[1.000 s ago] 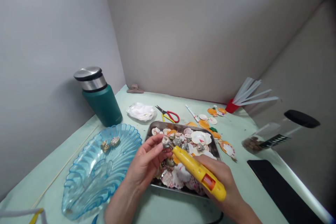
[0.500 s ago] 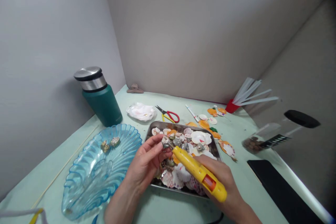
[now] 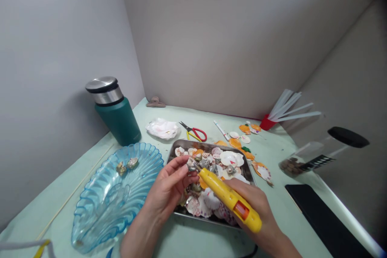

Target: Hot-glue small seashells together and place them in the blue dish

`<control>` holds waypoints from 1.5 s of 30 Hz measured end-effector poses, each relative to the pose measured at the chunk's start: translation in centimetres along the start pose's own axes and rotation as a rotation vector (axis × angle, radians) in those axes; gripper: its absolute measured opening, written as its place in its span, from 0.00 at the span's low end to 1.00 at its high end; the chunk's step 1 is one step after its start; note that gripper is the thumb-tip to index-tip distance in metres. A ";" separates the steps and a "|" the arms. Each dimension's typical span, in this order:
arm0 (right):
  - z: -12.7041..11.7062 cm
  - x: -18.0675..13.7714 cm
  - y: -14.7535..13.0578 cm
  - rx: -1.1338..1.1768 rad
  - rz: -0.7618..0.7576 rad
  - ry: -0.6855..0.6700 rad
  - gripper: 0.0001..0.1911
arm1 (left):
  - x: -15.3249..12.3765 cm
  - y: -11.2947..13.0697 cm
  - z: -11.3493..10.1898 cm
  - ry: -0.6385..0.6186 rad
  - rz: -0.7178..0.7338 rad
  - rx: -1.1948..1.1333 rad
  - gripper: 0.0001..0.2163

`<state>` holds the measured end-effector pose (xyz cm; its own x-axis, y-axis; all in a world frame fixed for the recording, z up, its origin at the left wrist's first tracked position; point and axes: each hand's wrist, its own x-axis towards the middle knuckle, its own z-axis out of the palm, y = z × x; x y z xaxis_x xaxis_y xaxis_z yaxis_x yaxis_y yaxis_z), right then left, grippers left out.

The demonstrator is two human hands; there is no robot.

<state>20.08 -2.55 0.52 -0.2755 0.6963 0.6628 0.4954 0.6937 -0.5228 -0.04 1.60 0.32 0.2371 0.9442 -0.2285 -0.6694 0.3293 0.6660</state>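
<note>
My left hand [image 3: 171, 183] pinches a small grey-white seashell [image 3: 191, 164] between thumb and fingers above the metal tray [image 3: 208, 219]. In my right hand [image 3: 256, 197] is a yellow hot glue gun [image 3: 231, 199], its tip pointing up and left against or very close to that shell; I cannot tell if they touch. Below both hands the tray holds many shells, among them white scallop shells [image 3: 211, 199] and a large white shell [image 3: 231, 159]. The fingers of my right hand are mostly hidden behind the gun.
Left stands a blue glass shell-shaped dish [image 3: 99, 209] with two small shells, behind it a green bottle [image 3: 117, 119]. Farther back lie pliers [image 3: 198, 134], a white marker [image 3: 221, 130] and orange shells [image 3: 235, 143]. Right are glue sticks [image 3: 284, 105] in a red cup, a jar [image 3: 302, 161] and a black phone-like slab [image 3: 320, 213].
Almost nothing differs. The shell in my left hand has turned slightly at the glue gun's tip; both hands stay in place.
</note>
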 end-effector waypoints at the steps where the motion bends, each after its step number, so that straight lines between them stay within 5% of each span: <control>1: 0.0 -0.1 0.1 -0.003 0.000 -0.003 0.17 | 0.0 0.0 0.0 -0.003 -0.001 0.000 0.14; 31: 0.1 -0.7 0.5 0.013 0.034 -0.015 0.18 | 0.0 0.3 0.0 0.041 0.090 0.008 0.12; 45: 0.7 -2.2 1.8 -0.038 0.280 0.026 0.09 | -0.1 0.4 -0.2 0.010 0.150 0.108 0.13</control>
<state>21.06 -2.71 -2.27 -0.1026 0.8545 0.5092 0.5797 0.4674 -0.6675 -0.46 1.63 0.52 0.1331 0.9829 -0.1276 -0.6173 0.1829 0.7652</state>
